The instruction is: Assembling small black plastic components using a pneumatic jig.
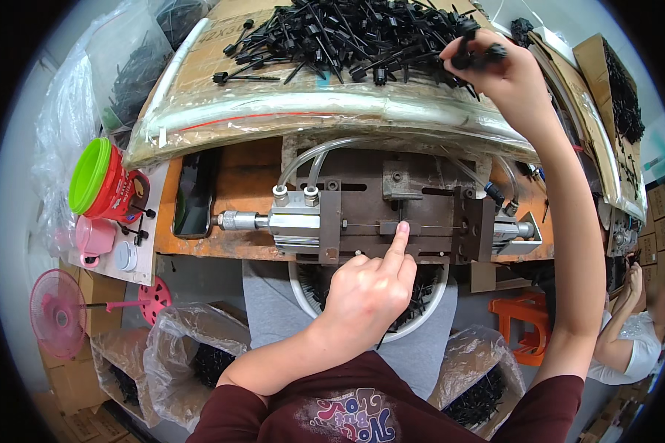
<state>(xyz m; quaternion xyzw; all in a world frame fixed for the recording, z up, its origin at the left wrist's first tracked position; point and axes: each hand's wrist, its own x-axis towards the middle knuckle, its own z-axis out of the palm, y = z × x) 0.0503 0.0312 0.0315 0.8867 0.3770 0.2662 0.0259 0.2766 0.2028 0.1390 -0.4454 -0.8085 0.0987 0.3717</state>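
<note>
My left hand (368, 295) reaches over the front of a clamping fixture (362, 193). Its index finger is stretched out, with the tip on the small middle block; the other fingers are bent, and I see nothing held in them. At the upper right, my right hand (506, 81), slightly blurred, is closed on black plastic stemmed parts (465, 33) with ribbed heads. It is beside the right end of a big pile of similar parts (332, 33) on a cardboard-lined tray. Metal air cylinders (295, 221) flank the fixture, with clear hoses running to them.
A white basin (303, 295) holding black parts is at my lap. Plastic-lined boxes (192, 354) of parts stand below. On the left are a red bucket with a green rim (96, 177), a pink cup (94, 240) and a pink fan (58, 314). Another person (632, 332) sits right, beyond an orange stool (521, 317).
</note>
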